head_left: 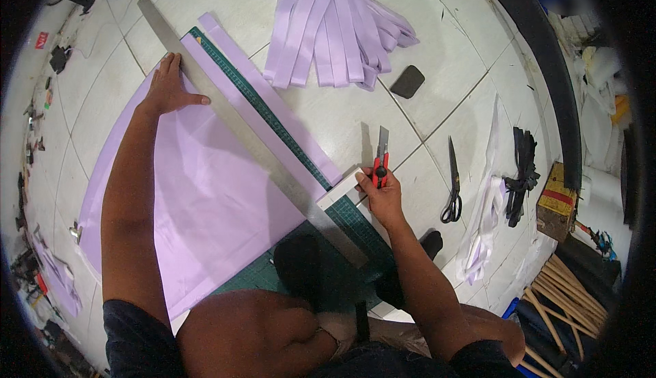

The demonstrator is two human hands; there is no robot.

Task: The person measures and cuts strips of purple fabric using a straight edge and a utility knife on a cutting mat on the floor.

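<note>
A large sheet of lilac fabric (198,193) lies on a green cutting mat (256,268) and the floor. Across its right edge runs a long metal ruler (253,144), slanting from upper left to lower right. My left hand (164,91) presses on the ruler's upper part, fingers and thumb spread. In my right hand (384,197) is a red utility knife (380,169), its blade pointing up and away from the fabric. The right thumb rests on a short white bar (340,190) set across the ruler's lower part. A separate lilac strip (273,104) lies beyond a narrow band of mat.
A pile of lilac strips (328,29) spreads at the far side, with a dark rounded block (408,82) beside it. Black scissors (451,186) lie to the right, near white scraps (482,234) and a black bundle (521,176). Wooden sticks (564,299) are at lower right.
</note>
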